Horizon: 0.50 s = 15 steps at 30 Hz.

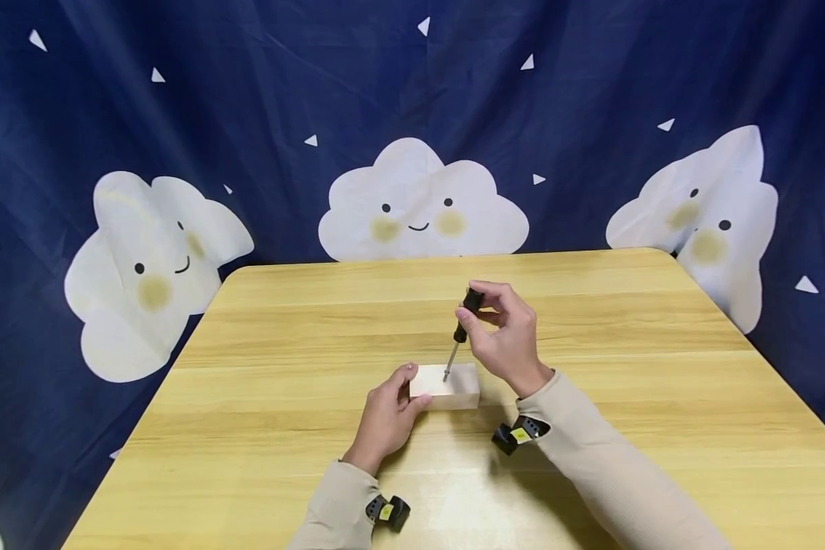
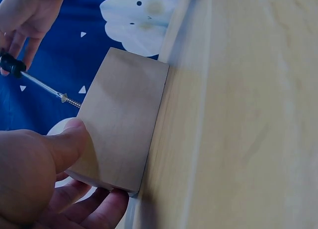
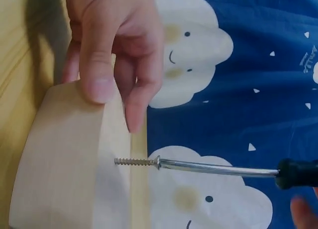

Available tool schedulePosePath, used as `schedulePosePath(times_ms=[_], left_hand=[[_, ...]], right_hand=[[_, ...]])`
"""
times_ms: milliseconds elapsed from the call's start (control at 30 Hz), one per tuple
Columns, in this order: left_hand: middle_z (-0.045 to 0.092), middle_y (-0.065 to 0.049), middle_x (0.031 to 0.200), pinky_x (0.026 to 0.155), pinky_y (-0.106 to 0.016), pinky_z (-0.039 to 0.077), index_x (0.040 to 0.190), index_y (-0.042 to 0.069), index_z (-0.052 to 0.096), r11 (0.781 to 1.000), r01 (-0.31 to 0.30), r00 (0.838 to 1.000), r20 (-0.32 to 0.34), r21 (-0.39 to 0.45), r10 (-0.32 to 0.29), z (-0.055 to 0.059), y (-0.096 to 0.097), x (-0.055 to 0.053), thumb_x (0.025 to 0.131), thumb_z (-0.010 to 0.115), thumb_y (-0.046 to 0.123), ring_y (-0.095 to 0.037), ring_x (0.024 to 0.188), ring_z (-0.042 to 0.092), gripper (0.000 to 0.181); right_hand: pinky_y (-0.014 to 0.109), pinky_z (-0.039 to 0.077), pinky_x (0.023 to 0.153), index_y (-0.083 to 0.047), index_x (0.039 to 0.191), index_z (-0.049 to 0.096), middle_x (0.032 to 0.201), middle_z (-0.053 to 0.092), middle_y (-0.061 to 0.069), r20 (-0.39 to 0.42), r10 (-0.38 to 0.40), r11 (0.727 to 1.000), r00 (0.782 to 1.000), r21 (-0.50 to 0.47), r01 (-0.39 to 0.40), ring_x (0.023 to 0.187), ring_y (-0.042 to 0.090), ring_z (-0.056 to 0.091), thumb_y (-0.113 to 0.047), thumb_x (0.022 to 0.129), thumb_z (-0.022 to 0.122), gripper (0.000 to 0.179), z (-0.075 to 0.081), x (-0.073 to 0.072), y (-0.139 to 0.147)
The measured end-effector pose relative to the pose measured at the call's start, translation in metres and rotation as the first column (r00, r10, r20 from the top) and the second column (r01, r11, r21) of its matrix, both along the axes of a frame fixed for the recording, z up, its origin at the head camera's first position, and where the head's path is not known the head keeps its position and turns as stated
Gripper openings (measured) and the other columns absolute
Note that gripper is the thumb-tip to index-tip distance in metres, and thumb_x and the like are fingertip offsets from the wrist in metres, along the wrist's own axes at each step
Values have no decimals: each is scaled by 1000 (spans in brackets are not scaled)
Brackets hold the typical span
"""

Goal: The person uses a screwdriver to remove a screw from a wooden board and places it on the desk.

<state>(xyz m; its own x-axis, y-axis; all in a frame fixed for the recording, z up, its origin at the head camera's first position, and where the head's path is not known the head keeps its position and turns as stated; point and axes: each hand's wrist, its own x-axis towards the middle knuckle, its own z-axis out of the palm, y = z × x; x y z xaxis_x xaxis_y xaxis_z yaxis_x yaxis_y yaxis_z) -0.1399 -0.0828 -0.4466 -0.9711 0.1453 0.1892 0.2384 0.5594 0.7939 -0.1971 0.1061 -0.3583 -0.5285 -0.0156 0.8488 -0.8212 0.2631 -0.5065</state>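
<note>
A pale rectangular wooden block (image 1: 426, 382) lies on the table in the head view. My left hand (image 1: 388, 412) grips its left end, thumb on the near side and fingers round the far side. My right hand (image 1: 505, 336) holds a screwdriver (image 1: 461, 332) by its black handle, tilted above the block. In the right wrist view the shaft's tip meets the head of a screw (image 3: 134, 162), whose point is at the block's top face. Most of the screw's thread shows outside the wood. In the left wrist view the block's near side faces the camera.
The light wood-grain table (image 1: 282, 443) spreads round both hands. Behind it hangs a dark blue curtain (image 1: 282, 92) with white clouds and small triangles. A black wrist camera (image 1: 512, 435) sits under the right sleeve, another wrist camera (image 1: 399, 513) beside the left.
</note>
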Motion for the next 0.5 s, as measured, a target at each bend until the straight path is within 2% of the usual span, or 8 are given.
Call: schedulePosePath(times_ms=[133, 200, 333, 500], left_hand=[[52, -20, 138, 95, -33, 50, 133, -2, 54, 1000, 0, 1000, -9, -5, 0, -1, 0, 0, 90, 70, 15, -33, 123, 53, 49], [52, -20, 138, 95, -32, 49, 133, -2, 54, 1000, -2, 1000, -10, -5, 2, 0, 0, -1, 89, 70, 15, -33, 123, 53, 49], [51, -20, 139, 94, -31, 49, 133, -2, 54, 1000, -3, 1000, -2, 0, 3, 0, 1, 0, 89, 70, 14, -33, 123, 52, 50], [51, -20, 139, 94, -30, 49, 134, -2, 53, 1000, 1, 1000, 7, 9, -1, 0, 2, 1, 89, 70, 14, -33, 123, 52, 50]], right_hand=[[28, 60, 62, 9, 98, 62, 87, 66, 19, -45, -66, 998, 997, -16, 65, 73, 28, 65, 10, 61, 87, 45, 1, 2, 1], [29, 59, 56, 8, 95, 61, 86, 66, 19, -59, -105, 994, 993, -8, 104, 70, 27, 66, 8, 59, 89, 46, 3, 3, 1], [27, 57, 49, 7, 94, 59, 85, 66, 18, -56, -156, 987, 986, 12, 157, 66, 26, 66, 6, 65, 87, 40, 4, 4, 2], [22, 56, 51, 10, 99, 56, 92, 69, 20, -9, -113, 992, 994, 52, 113, 69, 27, 67, 10, 72, 80, 36, 4, 5, 4]])
